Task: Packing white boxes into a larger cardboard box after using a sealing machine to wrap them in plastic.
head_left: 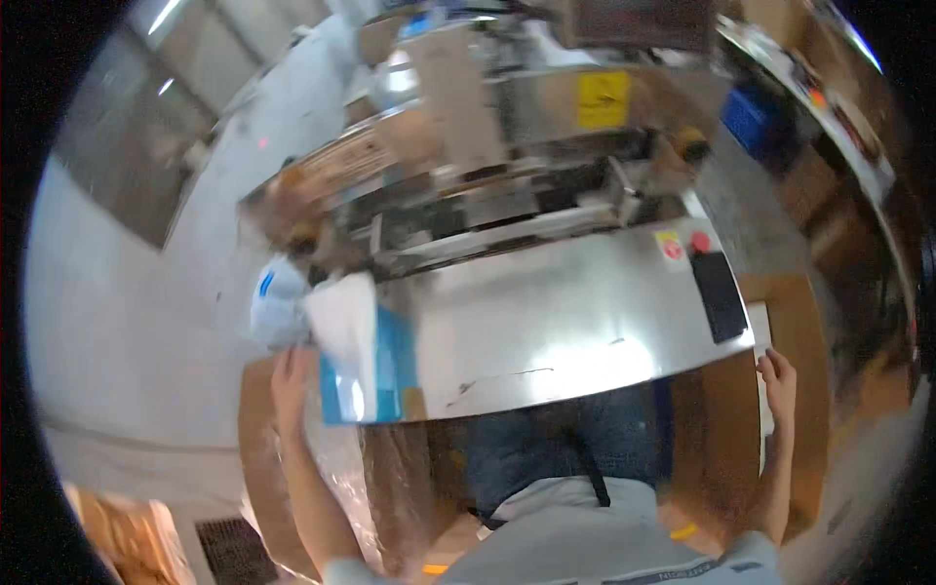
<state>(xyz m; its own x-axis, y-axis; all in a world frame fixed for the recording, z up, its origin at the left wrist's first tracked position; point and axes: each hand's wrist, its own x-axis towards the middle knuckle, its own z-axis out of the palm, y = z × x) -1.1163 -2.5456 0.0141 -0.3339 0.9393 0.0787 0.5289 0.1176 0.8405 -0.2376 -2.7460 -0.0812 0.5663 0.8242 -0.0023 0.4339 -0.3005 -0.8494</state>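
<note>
My left hand (291,388) is at the left end of the metal table (526,312), over the rim of a cardboard box with clear plastic in it. Its fingers are smeared by motion, so their grip does not show. Close to it, on the table's left end, stands a blue box (393,366) with a white sheet-like piece (346,317) against it. My right hand (778,385) is just past the table's right end, beside a white strip (764,414) in another cardboard box. Its fingers look loosely bent and apart, with nothing visible between them.
A blurred machine (502,210) spans the table's back edge. A black block (719,297) and a red button (700,242) sit at the right end. The left carton (258,429) and right carton (804,390) flank me. A blue crate (749,119) stands farther back.
</note>
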